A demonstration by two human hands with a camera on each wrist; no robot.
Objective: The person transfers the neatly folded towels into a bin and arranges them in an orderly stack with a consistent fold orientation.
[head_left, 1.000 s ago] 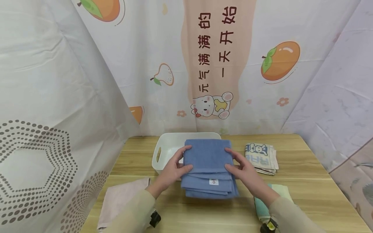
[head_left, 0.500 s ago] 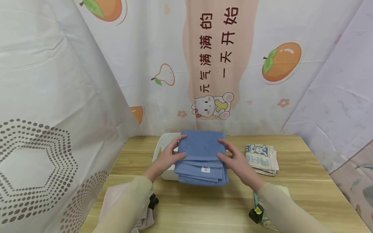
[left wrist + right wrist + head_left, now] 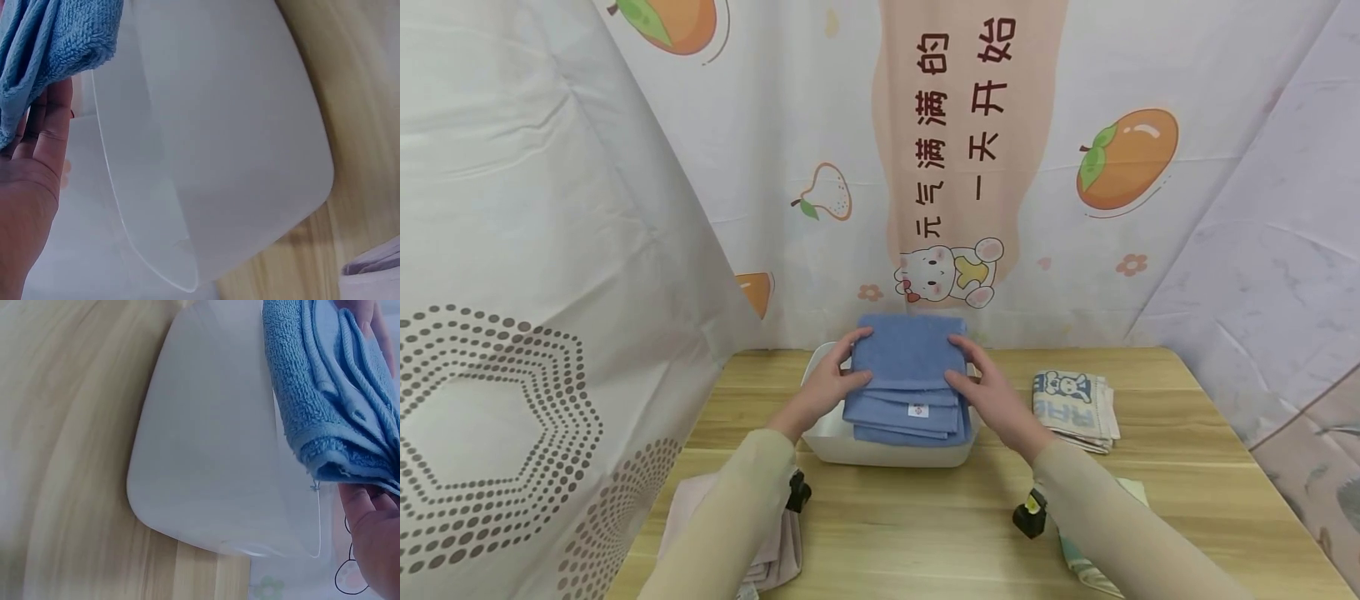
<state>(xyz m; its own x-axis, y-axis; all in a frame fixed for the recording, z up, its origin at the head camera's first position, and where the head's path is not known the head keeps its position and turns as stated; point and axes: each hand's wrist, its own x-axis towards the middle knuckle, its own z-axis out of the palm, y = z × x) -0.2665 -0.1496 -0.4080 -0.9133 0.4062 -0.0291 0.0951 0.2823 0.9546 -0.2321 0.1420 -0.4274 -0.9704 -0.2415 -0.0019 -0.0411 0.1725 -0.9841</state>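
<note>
A folded blue towel with a small white label is held level over the white plastic basket, covering most of its opening. My left hand grips the towel's left side, thumb on top. On the opposite side my right hand holds it the same way. The left wrist view shows fingers under the terry towel, beside the basket's wall. In the right wrist view the towel's folded layers hang above the basket rim, with the right hand beneath.
A folded cream towel with a blue bear print lies at the right of the wooden table. A pink towel lies front left, partly under the left sleeve. A green and yellow towel lies front right. A printed curtain hangs behind.
Both hands have carried the blue towel away from the body and slightly left, from in front of the basket to over it. The other towels have stayed put.
</note>
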